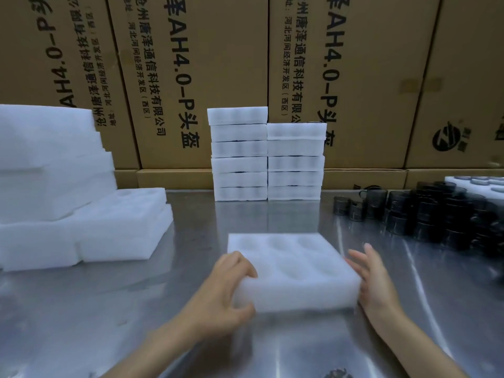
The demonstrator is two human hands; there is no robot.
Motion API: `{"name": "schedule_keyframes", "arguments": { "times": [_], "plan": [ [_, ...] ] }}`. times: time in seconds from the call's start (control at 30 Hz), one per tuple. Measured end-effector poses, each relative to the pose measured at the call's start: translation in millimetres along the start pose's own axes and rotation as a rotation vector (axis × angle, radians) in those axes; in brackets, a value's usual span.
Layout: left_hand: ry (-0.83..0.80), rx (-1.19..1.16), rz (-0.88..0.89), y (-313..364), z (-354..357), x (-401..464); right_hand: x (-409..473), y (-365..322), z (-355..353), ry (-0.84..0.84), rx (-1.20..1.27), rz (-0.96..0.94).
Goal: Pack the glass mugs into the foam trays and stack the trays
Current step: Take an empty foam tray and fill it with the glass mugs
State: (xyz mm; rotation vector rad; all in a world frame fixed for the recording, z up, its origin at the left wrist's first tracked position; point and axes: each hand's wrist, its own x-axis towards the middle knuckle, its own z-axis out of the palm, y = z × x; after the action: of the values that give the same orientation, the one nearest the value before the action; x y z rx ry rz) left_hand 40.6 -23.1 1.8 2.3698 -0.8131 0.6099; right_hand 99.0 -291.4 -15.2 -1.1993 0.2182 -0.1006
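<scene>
Left hand (226,285): I grip the empty foam tray (294,271) at its left edge.
Right hand (373,279): my straight fingers press its right side.

A foam tray (293,268) lies at the front of the table (81,309). Two tray stacks (267,159) stand behind it, spare foam (68,200) left, glass mugs (436,216) right.

A shiny steel table (245,219) carries a loose heap of white foam trays (81,222) at the left, two neat stacks of white foam trays (267,159) at the back, a cluster of dark glass mugs (436,214) at the right, and one empty white foam tray with round hollows (294,268) near the front.
</scene>
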Motion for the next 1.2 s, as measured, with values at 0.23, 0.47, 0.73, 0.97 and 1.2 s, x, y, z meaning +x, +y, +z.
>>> {"name": "schedule_keyframes", "arguments": {
  "times": [0.23, 0.47, 0.73, 0.97, 1.2],
  "plan": [
    [-0.150, -0.316, -0.035, 25.6, 17.5, 13.5, -11.2, -16.8, -34.3, 0.060, -0.186, -0.177],
    [0.069, -0.695, -0.229, 25.5, 40.6, 28.1, -8.6, -15.4, -45.4, 0.093, -0.312, -0.178],
    [0.533, -0.989, -0.536, -17.0, 47.9, 53.2, 8.8, -25.3, -56.1, 0.212, -0.274, -0.196],
    [0.406, -0.833, -0.712, -27.2, 79.2, 74.1, 87.9, -83.5, -66.8, 0.350, -0.725, -0.447],
    [0.301, -0.701, -0.663, -25.8, 81.4, 74.3, 159.6, -138.8, -104.3, 0.406, -1.395, -0.288]
  ]
}}
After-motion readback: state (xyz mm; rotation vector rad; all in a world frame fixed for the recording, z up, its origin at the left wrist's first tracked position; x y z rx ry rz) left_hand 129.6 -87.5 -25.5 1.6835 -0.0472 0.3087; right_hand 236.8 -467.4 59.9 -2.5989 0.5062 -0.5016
